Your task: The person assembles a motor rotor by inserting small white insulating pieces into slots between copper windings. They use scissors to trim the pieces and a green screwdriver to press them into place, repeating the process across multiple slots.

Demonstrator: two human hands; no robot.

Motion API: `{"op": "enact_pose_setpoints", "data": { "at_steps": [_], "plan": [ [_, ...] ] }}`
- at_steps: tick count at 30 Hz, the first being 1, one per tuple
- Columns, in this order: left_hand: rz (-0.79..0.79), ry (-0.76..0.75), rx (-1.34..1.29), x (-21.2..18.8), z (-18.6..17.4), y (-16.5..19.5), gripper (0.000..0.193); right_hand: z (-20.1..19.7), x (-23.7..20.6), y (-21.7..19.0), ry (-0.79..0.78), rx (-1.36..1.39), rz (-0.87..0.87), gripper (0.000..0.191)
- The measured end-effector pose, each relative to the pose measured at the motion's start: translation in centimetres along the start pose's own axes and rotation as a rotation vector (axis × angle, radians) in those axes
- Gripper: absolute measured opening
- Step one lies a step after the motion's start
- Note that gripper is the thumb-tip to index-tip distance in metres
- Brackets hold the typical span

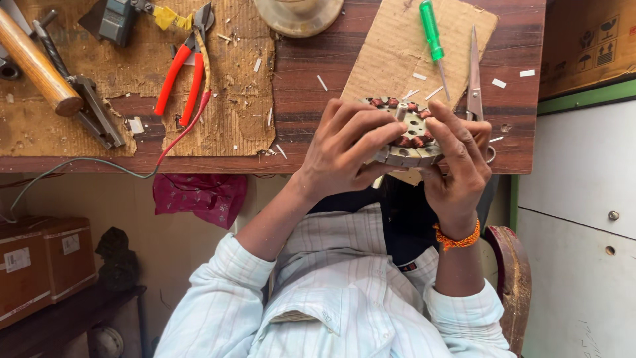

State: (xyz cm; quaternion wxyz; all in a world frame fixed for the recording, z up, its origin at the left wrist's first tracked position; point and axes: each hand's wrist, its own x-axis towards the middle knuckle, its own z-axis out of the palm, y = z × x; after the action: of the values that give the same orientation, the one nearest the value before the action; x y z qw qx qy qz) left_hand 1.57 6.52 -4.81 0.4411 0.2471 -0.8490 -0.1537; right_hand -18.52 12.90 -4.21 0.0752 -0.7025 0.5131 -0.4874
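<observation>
Gripping a round grey stator (412, 136) ringed with copper-red coils.

round metal stator (412, 132), copper coils, held at table edge

Both hands hold a round stator (409, 136) at the near edge of the counter (311, 73), the left hand (348, 149) and the right hand (457, 156) close on either side of it. Just beyond them, a green screwdriver (432, 36) and scissors (474, 76) lie on a sheet of cardboard (391, 56), blocking the way toward the far right corner. A bare strip of counter between the two cardboard sheets gives open passage, strewn only with small white slips. Farther left, red-handled pliers (182, 73), a hammer handle (36, 66) and a metal tool (89, 109) crowd the left end. A round beige object (298, 14) sits at the far edge.
</observation>
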Motion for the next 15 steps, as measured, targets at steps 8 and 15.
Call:
{"op": "enact_pose_setpoints", "data": {
  "at_steps": [8, 15],
  "plan": [
    [-0.069, 0.120, 0.108, 1.9, 0.3, 0.6, 0.042, -1.3, 3.6, -0.6, -0.116, 0.017, 0.023, 0.039],
    [-0.096, 0.167, 0.107, 2.3, 0.7, 0.7, 0.038, -1.4, 5.1, -1.3, -0.147, 0.075, 0.046, 0.038]
  ]
}}
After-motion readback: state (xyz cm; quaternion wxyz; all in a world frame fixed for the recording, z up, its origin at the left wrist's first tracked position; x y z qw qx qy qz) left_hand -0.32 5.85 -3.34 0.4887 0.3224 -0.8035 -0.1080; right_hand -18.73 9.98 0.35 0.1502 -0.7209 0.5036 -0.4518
